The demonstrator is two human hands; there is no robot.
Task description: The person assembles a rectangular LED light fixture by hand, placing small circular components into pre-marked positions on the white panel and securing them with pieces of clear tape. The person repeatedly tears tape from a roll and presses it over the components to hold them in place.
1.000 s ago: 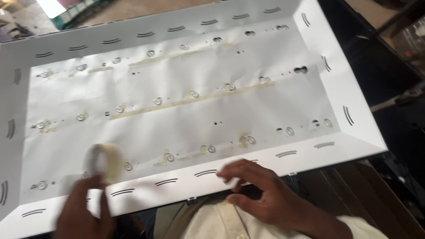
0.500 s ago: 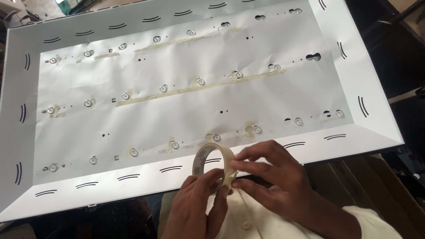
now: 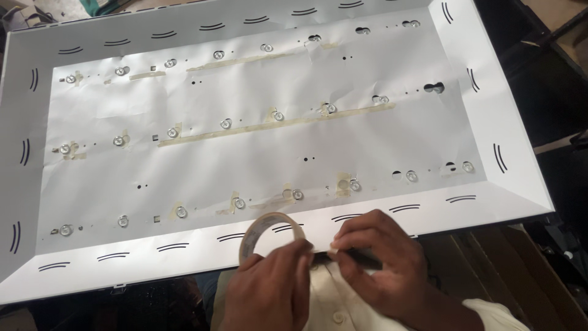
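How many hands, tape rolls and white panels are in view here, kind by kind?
Hands: 2, namely the left hand gripping the roll and the right hand pinching at the roll's edge
Tape roll: 1
White panel: 1
Total: 4

Head cam, looks steeply down, close over white panel [image 3: 502,116].
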